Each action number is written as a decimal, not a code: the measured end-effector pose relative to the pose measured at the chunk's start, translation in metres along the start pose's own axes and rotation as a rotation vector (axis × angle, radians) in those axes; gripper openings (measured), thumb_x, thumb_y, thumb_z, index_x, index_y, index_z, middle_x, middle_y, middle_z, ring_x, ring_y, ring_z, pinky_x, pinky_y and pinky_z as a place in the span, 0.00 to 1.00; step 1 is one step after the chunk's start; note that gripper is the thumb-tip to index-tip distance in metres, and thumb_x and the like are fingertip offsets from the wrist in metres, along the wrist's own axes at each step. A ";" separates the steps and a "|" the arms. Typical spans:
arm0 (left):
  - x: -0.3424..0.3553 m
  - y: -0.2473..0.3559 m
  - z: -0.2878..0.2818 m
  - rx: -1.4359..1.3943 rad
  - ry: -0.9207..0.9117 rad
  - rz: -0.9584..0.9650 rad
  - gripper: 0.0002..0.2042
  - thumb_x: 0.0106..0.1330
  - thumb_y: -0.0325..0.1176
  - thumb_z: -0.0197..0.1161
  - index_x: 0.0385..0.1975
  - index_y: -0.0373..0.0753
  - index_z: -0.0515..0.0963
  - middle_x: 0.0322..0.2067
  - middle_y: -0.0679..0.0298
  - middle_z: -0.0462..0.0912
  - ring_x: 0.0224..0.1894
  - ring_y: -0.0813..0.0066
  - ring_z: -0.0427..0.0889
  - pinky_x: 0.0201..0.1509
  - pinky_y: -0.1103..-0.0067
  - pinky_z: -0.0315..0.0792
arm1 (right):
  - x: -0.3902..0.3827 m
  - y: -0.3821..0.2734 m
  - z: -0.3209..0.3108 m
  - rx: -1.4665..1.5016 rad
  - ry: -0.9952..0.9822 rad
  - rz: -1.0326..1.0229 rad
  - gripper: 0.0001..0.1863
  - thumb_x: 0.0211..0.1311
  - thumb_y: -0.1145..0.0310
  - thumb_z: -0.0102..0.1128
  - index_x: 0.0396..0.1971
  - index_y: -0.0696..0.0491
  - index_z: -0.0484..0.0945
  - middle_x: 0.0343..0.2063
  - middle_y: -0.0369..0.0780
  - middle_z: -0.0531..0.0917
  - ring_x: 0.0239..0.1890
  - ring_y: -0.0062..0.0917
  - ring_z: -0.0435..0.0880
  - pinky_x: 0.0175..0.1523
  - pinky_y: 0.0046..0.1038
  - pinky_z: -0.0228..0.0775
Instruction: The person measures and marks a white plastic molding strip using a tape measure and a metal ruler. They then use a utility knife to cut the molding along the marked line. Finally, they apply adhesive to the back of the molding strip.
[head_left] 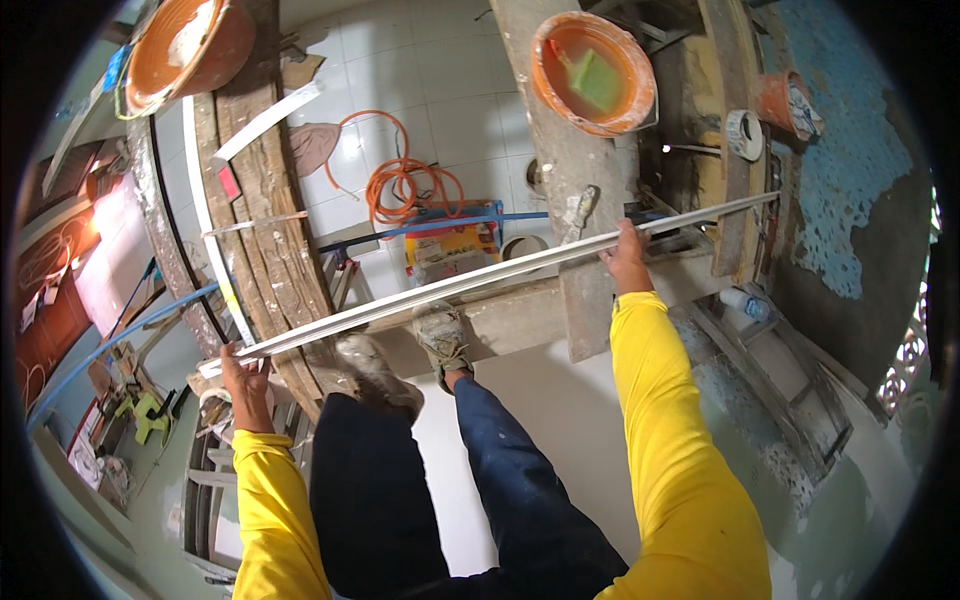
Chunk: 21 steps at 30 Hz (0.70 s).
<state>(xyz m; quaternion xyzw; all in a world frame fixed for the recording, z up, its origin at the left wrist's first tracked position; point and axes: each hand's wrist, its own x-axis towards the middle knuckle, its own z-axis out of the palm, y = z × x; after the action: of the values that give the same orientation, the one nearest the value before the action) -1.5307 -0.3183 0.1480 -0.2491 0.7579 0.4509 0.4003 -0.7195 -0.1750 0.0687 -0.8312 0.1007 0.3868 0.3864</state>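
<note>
A long, thin white strip of trim or moulding [440,293] stretches across in front of me, slanting up toward the right. My left hand [247,385] is closed around it near its left end. Farther along, my right hand [627,262] grips it, with a length running on past the hand toward the right wall. Under the strip are wooden scaffold planks [270,240], and my shoes [443,337] rest on the boards just below it. A putty-smeared tool [583,208] lies on the right plank, not far from my right hand.
An orange bucket [545,75] of water with a green sponge stands on the right plank; another orange bucket [150,70] is at upper left. Far below, an orange hose [405,188] lies coiled on the tiled floor. A wooden ladder [200,480] is at lower left, a plastic bottle [748,304] at right.
</note>
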 end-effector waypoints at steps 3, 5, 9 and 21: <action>0.033 0.014 -0.016 0.060 -0.068 0.001 0.20 0.66 0.49 0.72 0.52 0.52 0.76 0.53 0.60 0.74 0.48 0.58 0.78 0.60 0.48 0.76 | -0.020 -0.007 0.020 -0.022 -0.011 -0.019 0.56 0.58 0.59 0.72 0.82 0.27 0.45 0.74 0.41 0.64 0.71 0.50 0.69 0.68 0.63 0.65; 0.066 0.008 -0.012 0.098 -0.040 -0.034 0.24 0.65 0.55 0.73 0.56 0.52 0.77 0.52 0.56 0.70 0.46 0.57 0.77 0.58 0.50 0.78 | -0.029 -0.018 0.043 -0.052 -0.005 -0.049 0.58 0.58 0.60 0.72 0.83 0.25 0.42 0.74 0.42 0.65 0.71 0.49 0.69 0.66 0.62 0.67; 0.121 0.010 0.021 0.089 -0.061 -0.174 0.33 0.63 0.62 0.74 0.59 0.47 0.74 0.49 0.51 0.68 0.46 0.61 0.73 0.51 0.62 0.83 | -0.006 -0.029 0.068 -0.087 -0.005 -0.095 0.58 0.61 0.59 0.72 0.83 0.26 0.39 0.72 0.44 0.67 0.68 0.49 0.73 0.64 0.62 0.69; 0.209 0.055 0.084 0.354 -0.252 0.043 0.28 0.66 0.46 0.75 0.58 0.39 0.72 0.46 0.53 0.80 0.47 0.56 0.83 0.50 0.59 0.83 | 0.018 -0.040 0.181 -0.221 -0.043 -0.018 0.34 0.69 0.55 0.70 0.69 0.49 0.68 0.64 0.48 0.78 0.62 0.50 0.81 0.65 0.57 0.75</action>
<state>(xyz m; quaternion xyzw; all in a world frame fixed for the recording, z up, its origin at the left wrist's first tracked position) -1.6548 -0.2222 -0.0218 -0.1002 0.7743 0.3471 0.5196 -0.7911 -0.0145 0.0056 -0.8613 0.0418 0.4097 0.2976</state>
